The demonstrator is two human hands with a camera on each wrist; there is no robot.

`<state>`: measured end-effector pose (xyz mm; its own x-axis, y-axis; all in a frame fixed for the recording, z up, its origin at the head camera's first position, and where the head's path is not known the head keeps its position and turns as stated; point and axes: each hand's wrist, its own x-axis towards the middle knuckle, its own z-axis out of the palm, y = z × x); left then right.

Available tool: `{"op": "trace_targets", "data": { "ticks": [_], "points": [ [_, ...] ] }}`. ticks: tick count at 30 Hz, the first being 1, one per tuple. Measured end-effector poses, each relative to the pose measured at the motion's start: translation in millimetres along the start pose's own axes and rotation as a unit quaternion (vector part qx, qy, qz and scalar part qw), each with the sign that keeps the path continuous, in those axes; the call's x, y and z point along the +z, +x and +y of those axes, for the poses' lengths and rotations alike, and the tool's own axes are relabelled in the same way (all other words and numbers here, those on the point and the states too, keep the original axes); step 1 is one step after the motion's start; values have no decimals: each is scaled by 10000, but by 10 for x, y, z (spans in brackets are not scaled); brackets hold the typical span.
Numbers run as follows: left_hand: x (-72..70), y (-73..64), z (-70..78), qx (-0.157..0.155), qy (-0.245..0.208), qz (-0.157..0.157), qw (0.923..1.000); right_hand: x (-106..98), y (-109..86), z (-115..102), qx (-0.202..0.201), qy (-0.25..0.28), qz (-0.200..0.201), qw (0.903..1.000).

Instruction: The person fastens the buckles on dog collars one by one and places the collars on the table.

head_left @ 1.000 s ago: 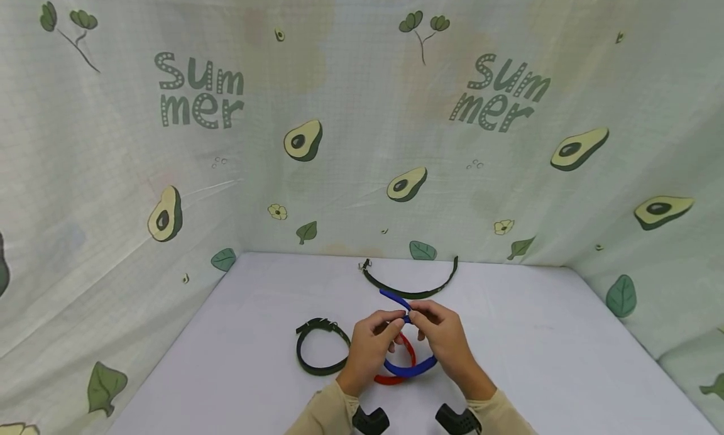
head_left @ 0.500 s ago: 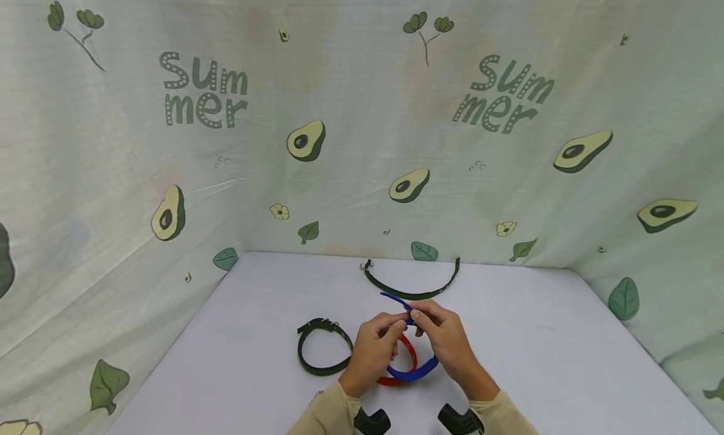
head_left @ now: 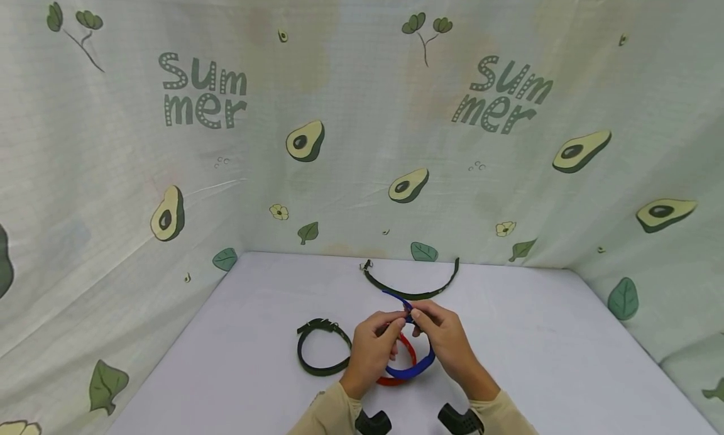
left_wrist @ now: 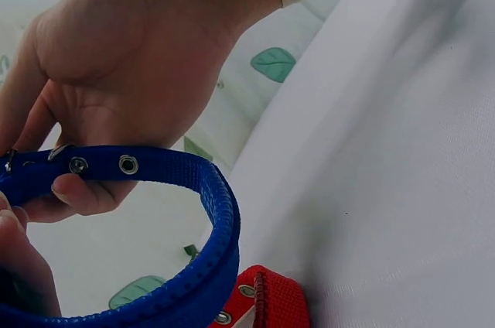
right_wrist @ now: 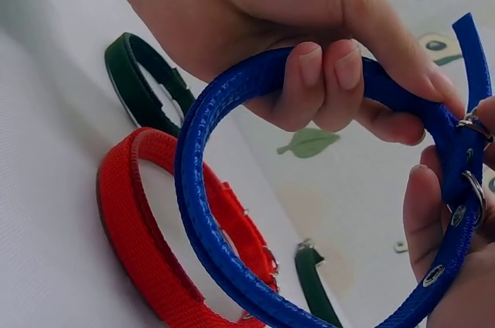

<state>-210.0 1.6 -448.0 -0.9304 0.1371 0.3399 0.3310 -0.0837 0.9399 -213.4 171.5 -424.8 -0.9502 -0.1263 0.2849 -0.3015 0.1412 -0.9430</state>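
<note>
Both hands hold a blue collar [head_left: 415, 368] above the table, its strap bent into a loop. With curled fingers, the left hand [head_left: 369, 350] grips the band close to the metal buckle [right_wrist: 473, 123]. My right hand [head_left: 450, 342] pinches the strap on the other side of the buckle, thumb and fingertips close to the left ones. Past the buckle, a free strap end [right_wrist: 476, 53] sticks up. Metal eyelets line the strap in the left wrist view. Under the blue loop lies a red collar [head_left: 389, 381], partly hidden by it and the left hand.
Left of the hands, a dark green collar [head_left: 322, 371] lies closed in a ring. Another dark green collar [head_left: 415, 295] lies unfastened in an arc at the back of the white table [head_left: 543, 341]. A printed cloth [head_left: 351, 234] hangs behind the table.
The free end of the blue strap has turned and now curves edge-on above the fingers. The loop below has shifted slightly. Both hands stay almost in place.
</note>
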Motion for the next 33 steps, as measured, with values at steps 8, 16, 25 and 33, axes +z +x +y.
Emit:
{"op": "trace_targets", "data": {
  "ticks": [8, 16, 25, 33],
  "points": [
    [42, -19, 152, -39, 259, -17, 9997, -77, 1, -6, -363, -187, -247, 9989],
    [35, -33, 160, -1, 356, -132, 9993, -154, 13, -47, -801, -625, -576, 9932],
    [18, -24, 42, 70, 394, -312, 9987, -202, 22, -112, -922, -1344, -722, 9840],
    [38, -13, 59, -239, -30, 11, 9997, -229, 34, -126, -1664, -2475, -541, 9530]
  ]
}}
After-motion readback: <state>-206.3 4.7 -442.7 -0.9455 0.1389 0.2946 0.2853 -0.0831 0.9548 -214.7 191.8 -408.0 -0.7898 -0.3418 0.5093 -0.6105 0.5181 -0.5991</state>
